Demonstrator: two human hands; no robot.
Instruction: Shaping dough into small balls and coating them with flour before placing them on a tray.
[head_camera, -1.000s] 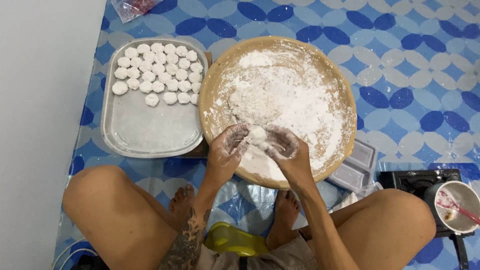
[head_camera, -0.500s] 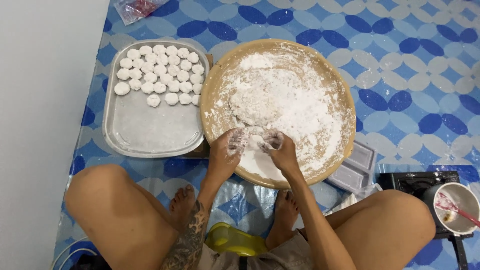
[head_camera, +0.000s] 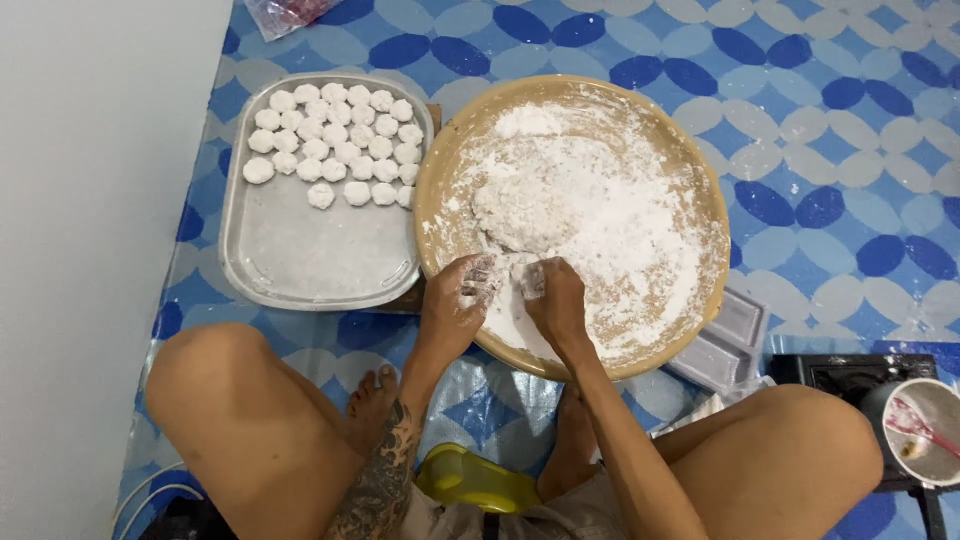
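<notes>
1. Now pinched between both hands: a small lump of dough (head_camera: 508, 275), pressed low over the near side of the round tray (head_camera: 440, 190).
2. Left hand (head_camera: 462, 300) curled narrow round the lump, fingers floured white; right hand (head_camera: 555, 300) likewise closed in on it, fingertips meeting the left ones.
3. Compared with a second ago, dropped lower and nearer the floured surface; lump then cupped a little higher, now squeezed tighter and mostly hidden by the fingers.
4. Judged from that: shaping of one more piece under way, not yet finished or set down.
5. Just beyond the fingertips, a bigger mound of dough (head_camera: 520, 205) lying in loose flour (head_camera: 620, 200).
6. Further off, left of the left hand: a metal tray (head_camera: 300, 260) with rows of white balls (head_camera: 335, 145) filling its far end, near end bare.
7. Right of the right hand, a grey plastic tray (head_camera: 725, 340) tucked partly under the round one; well beyond it, a pot (head_camera: 925, 430) on a black stove (head_camera: 850, 375).
8. Below the wrists, a yellow object (head_camera: 475, 480) between the bare legs.
</notes>
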